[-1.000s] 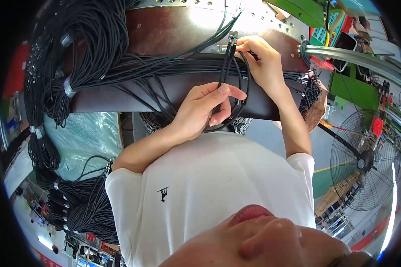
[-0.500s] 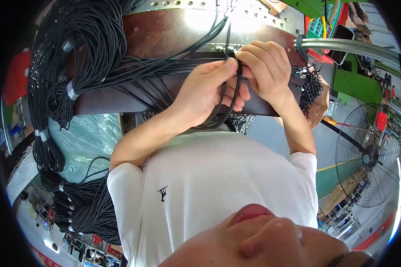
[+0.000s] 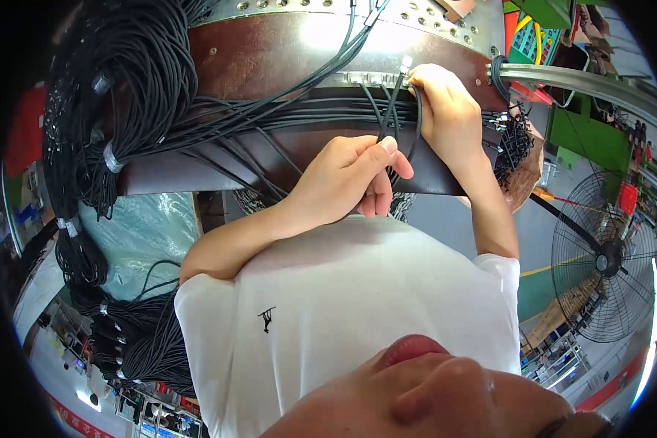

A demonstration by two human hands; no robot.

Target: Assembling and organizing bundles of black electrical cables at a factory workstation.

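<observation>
My left hand (image 3: 343,179) is closed on thin black cables (image 3: 391,109), pinched between thumb and forefinger just over the bench's near edge. The cables run up from it, and one ends in a small pale connector (image 3: 405,66). Farther right, my right hand (image 3: 452,109) has its fingertips pressed together around the end of another black cable (image 3: 418,117), which curves down toward the left hand. Its tip is hidden by the fingers. Beside the cable ends lies a small metal slotted fixture (image 3: 369,78) fixed to the bench, with cables leading into it.
Large tied bundles of black cable (image 3: 150,66) hang at the left of the brown bench (image 3: 263,55). A perforated metal strip (image 3: 299,6) lines its far side. Plastic sheeting (image 3: 139,226) lies below left. At right are short black pieces (image 3: 515,150) and a caged fan (image 3: 606,259).
My left hand has drawn back toward my body, and my right hand has moved slightly right and away from it. The cable loop between them has narrowed, and the pale connector now shows.
</observation>
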